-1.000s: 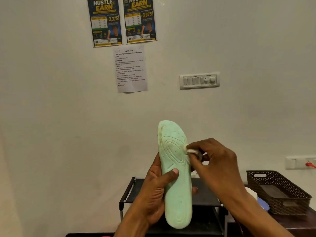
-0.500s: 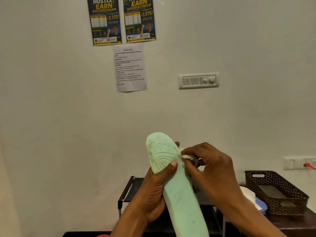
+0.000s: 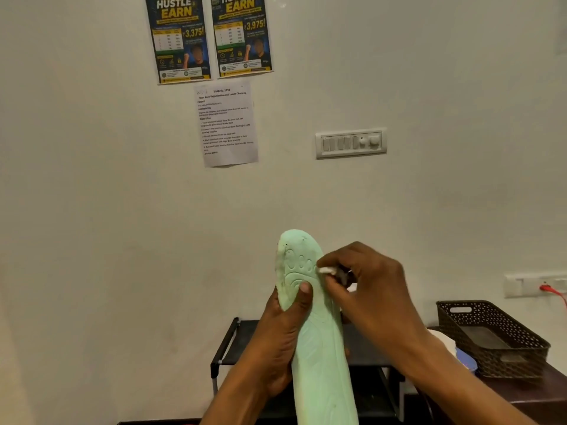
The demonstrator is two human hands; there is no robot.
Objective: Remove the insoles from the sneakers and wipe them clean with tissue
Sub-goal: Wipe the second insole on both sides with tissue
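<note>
Insole [image 3: 319, 342] held upright before the wall, toe end up, patterned underside facing the camera. Left hand [image 3: 276, 342] wraps it from the left — thumb across the forefoot, fingers behind. Right hand [image 3: 371, 289] comes in from the right, wrist bent, fingertips pinching a small white tissue [image 3: 326, 270] against the insole's right edge near the toe. Black rack [image 3: 228, 342] below.

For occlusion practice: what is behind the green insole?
A black shoe rack stands behind the insole; the left hand holds it, thumb in front. Its fingers and the rack's middle are mostly covered.
</note>
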